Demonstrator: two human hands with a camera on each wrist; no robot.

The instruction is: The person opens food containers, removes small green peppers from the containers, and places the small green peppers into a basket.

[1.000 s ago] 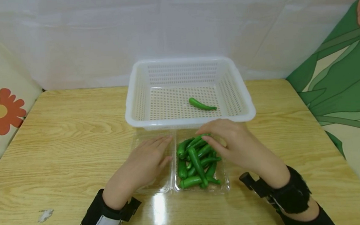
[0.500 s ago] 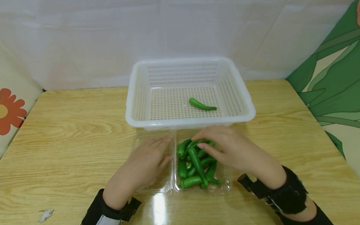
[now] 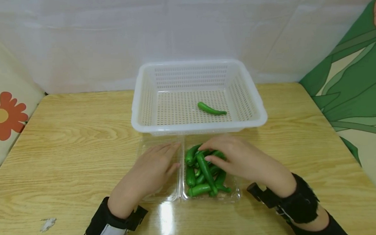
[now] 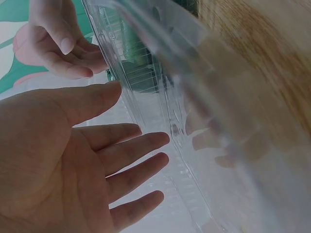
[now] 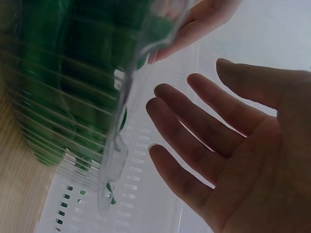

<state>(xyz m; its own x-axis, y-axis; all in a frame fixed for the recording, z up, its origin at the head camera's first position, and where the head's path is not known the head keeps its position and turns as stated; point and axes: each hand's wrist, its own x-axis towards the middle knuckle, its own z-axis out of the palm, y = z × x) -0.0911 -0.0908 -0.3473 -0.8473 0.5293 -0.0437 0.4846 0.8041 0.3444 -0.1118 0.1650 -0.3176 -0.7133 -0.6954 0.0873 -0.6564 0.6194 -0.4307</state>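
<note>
Several green chili peppers (image 3: 206,171) lie piled in the right half of a clear plastic clamshell box (image 3: 235,193), which is spread out flat. Over the pile my right hand (image 3: 234,156) hovers with loosely bent fingers. The right wrist view shows that hand (image 5: 233,141) beside the box wall, holding nothing. My left hand (image 3: 149,169) is above the other half of the box, fingers extended. In the left wrist view, that hand (image 4: 87,150) has spread fingers and nothing in its palm; I cannot tell whether it touches the plastic.
Behind the box stands a white perforated basket (image 3: 199,127), with a single green chili pepper (image 3: 211,109) on its floor. The wooden table (image 3: 80,137) ends at a white sheet (image 3: 171,33) at the back. Patterned panels flank both sides.
My right hand has drifted left and nearer to me across the pepper pile. The left hand and the pepper in the basket stay where they were.
</note>
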